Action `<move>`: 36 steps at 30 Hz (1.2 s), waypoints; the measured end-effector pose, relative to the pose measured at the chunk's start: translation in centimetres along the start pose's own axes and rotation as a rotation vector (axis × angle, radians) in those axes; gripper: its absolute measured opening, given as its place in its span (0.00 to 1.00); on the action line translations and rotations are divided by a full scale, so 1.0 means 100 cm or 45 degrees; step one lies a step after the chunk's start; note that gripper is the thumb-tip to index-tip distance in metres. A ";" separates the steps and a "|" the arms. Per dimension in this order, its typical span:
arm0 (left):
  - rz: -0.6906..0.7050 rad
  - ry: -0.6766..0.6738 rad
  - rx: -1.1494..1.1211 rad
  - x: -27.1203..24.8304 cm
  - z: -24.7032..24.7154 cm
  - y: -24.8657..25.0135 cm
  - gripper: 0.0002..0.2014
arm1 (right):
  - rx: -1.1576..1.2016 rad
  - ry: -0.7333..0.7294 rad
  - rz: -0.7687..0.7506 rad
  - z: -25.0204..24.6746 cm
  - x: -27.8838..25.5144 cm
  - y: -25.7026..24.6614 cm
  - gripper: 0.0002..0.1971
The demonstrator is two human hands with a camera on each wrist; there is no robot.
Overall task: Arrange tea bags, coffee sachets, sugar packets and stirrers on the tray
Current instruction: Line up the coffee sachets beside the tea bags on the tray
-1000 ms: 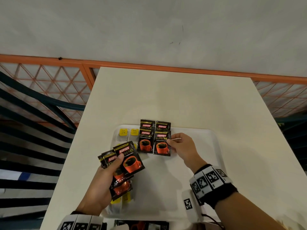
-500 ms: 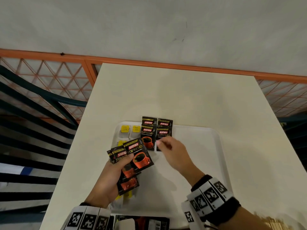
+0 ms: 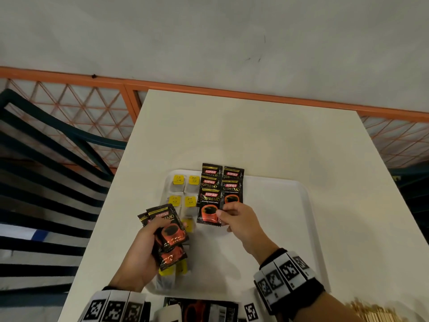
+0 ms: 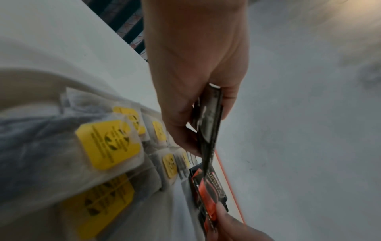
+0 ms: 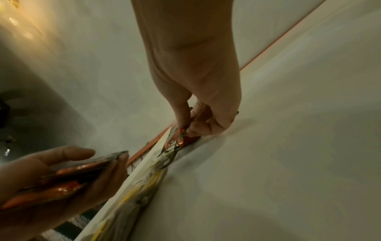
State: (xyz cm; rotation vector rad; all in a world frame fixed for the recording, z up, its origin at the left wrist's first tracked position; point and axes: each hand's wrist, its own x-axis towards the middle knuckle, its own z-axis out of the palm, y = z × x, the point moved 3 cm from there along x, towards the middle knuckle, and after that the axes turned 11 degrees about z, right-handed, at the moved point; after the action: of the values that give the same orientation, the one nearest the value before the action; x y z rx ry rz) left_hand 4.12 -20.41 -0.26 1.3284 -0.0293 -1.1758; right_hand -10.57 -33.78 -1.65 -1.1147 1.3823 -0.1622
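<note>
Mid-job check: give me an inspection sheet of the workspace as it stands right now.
Surface: cream rectangular table carrying white plastic tray.
Job's things: yellow-tagged tea bags in columns at the tray's left; black Kopiko coffee sachets overlapped in two columns beside them.
Clutter: pale wooden stirrers, blurred, at bottom right.
Hands: left hand grips a fan of coffee sachets; right hand pinches the front sachet of the left column.
Cables: nothing seen.
Surroundings: orange lattice railing, grey floor.
</note>
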 end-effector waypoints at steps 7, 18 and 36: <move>0.046 -0.034 0.015 -0.002 0.000 0.001 0.08 | -0.139 0.178 -0.109 0.007 0.012 -0.003 0.09; 0.099 -0.099 0.198 -0.004 0.012 -0.002 0.15 | -0.332 0.211 -0.327 0.009 -0.008 -0.009 0.09; 0.047 -0.162 0.207 -0.003 0.027 -0.013 0.06 | 0.124 0.135 -0.013 -0.044 -0.003 0.011 0.05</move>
State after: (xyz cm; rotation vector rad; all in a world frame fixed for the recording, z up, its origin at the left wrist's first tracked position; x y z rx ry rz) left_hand 1.50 -21.87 -0.20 1.3872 -0.2446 -1.2459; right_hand -14.80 -35.27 -1.31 -1.0447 1.4474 -0.2961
